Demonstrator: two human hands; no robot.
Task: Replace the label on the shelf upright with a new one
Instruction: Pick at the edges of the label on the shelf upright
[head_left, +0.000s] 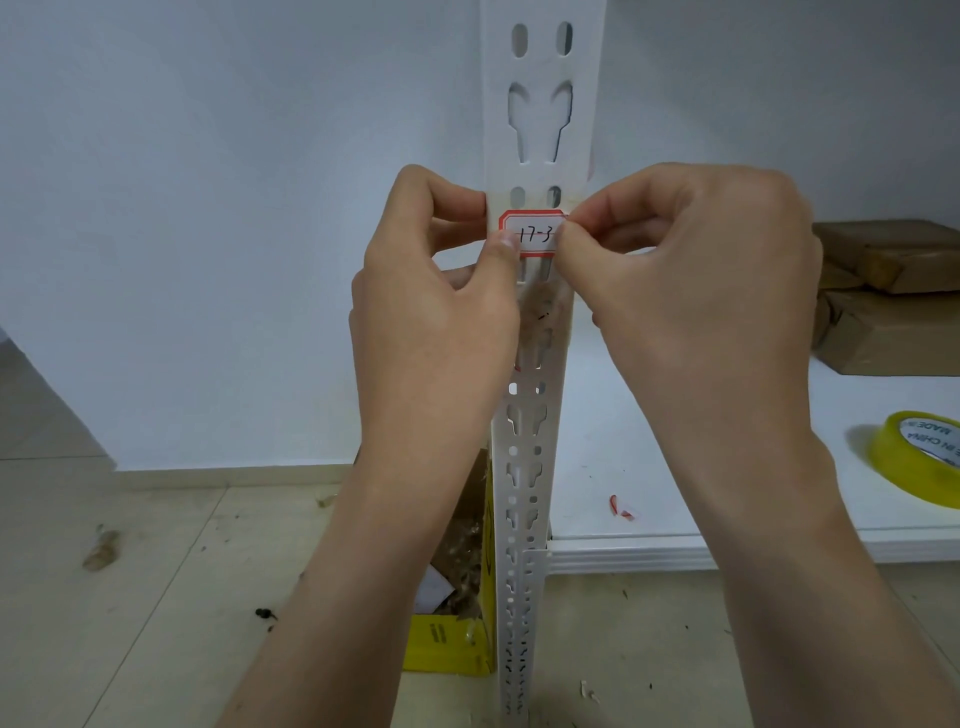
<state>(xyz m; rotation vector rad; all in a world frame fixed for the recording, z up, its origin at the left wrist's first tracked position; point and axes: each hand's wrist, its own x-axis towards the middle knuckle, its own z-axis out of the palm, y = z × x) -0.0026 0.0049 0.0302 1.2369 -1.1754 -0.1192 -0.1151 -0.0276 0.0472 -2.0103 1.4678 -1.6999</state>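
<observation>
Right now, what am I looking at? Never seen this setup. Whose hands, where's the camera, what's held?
No machine here: a person works with bare hands, and the single picture comes from a wide-angle camera on their head, looking forward and down. The left hand and right hand meet at a white slotted shelf upright. Between their fingertips is a red-bordered label handwritten "17-3", lying against the upright; each hand has a pinch grip on one edge. To the right, a white shelf board carries a yellow tape roll, brown wrapped parcels and a small red scrap. On the floor stands a yellow box of debris.
</observation>
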